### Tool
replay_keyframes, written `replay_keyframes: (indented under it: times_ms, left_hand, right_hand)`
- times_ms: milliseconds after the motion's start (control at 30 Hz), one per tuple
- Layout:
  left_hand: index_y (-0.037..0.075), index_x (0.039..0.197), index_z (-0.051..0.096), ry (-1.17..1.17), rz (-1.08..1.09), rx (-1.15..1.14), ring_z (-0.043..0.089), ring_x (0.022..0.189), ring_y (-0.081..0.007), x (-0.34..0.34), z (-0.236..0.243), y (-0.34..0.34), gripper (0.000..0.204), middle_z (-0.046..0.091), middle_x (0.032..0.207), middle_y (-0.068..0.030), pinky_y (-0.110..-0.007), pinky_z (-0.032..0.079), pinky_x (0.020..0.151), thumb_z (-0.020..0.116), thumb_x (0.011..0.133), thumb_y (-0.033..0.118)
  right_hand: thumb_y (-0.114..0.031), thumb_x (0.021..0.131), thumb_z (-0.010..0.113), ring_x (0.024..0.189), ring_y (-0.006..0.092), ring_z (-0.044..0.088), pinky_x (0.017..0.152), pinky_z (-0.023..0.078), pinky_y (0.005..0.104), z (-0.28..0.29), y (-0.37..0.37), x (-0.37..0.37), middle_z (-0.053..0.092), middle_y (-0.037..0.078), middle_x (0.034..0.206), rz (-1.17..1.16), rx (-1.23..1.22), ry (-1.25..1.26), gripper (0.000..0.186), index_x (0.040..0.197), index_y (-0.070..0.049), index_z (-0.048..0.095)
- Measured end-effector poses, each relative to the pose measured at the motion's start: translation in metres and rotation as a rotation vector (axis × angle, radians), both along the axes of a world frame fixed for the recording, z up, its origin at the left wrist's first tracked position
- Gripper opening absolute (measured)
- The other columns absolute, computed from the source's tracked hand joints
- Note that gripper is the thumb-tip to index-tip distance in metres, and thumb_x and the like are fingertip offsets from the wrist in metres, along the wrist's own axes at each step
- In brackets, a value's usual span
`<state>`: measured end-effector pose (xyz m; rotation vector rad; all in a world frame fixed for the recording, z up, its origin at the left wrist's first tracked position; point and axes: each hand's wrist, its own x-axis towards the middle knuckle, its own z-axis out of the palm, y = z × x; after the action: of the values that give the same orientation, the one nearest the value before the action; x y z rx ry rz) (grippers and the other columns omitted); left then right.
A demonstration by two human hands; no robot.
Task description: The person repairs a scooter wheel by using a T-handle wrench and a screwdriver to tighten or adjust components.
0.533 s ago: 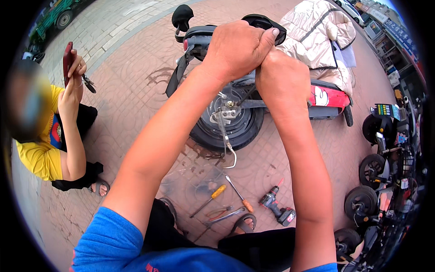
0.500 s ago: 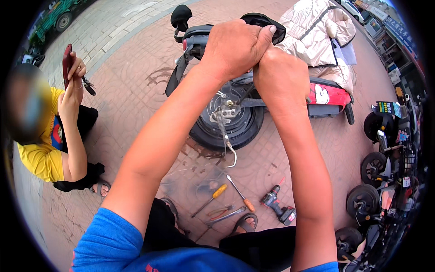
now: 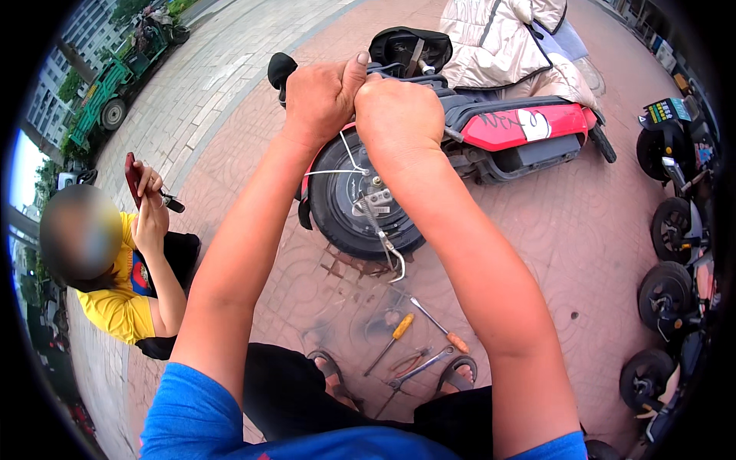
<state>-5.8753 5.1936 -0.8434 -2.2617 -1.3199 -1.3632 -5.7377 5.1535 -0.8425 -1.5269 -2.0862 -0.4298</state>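
Red paving [image 3: 544, 222]: scooter [image 3: 512, 129] on its side just beneath our left hand [image 3: 318, 100] and right hand [image 3: 400, 115].
Both fisted, touching; we can't tell on what. Green cart [image 3: 98, 121]: contents unclear. Versus earlier: white strips [image 3: 326, 172] show by the wheel [image 3: 346, 211], drill out of view.

A wide fisheye view from the wearer's head — down and forward, over nearby hands [image 3: 402, 115] to the pavement [image 3: 544, 230]

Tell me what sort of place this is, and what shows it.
Outdoors, perhaps a roadside scooter repair spot: hand tools lie on the patterned paving near a red scooter, and a row of other two-wheelers lines the right side of the view.
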Motion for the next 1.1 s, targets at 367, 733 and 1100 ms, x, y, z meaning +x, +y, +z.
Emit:
replay_keyframes:
  times_ms: [367,733,1100]
  left_hand:
    - [0.007,0.092,0.078,0.192,0.518,0.027,0.071,0.061,-0.0393,0.038,-0.013,-0.072,0.042,0.069,0.063,-0.0151,-0.048,0.056,0.060,0.053,0.109,0.036]
    - [-0.001,0.130,0.066,0.334,0.195,-0.401,0.072,0.074,-0.0430,0.002,0.021,-0.091,0.040,0.071,0.075,-0.0208,-0.052,0.056,0.069,0.063,0.101,0.026]
    - [-0.001,0.128,0.064,0.201,-0.332,-0.934,0.065,0.097,-0.0213,-0.009,0.033,-0.008,0.047,0.071,0.105,-0.0131,-0.035,0.052,0.089,0.067,0.083,0.013]
  right_hand:
    - [-0.027,0.078,0.072,0.067,0.0264,0.075,0.058,0.058,0.0381,0.001,0.046,0.033,0.074,0.008,0.069,0.381,0.120,-0.140,0.013,0.075,-0.016,0.080]
    - [-0.026,0.076,0.080,0.075,0.0293,0.074,0.067,0.058,0.0407,-0.006,0.033,0.025,0.073,0.010,0.075,0.428,0.197,-0.039,0.015,0.077,-0.012,0.078]
    - [-0.019,0.071,0.081,0.068,0.0328,0.076,0.065,0.060,0.0418,0.002,0.052,0.042,0.073,0.016,0.070,0.418,0.094,-0.211,0.013,0.073,-0.007,0.077]
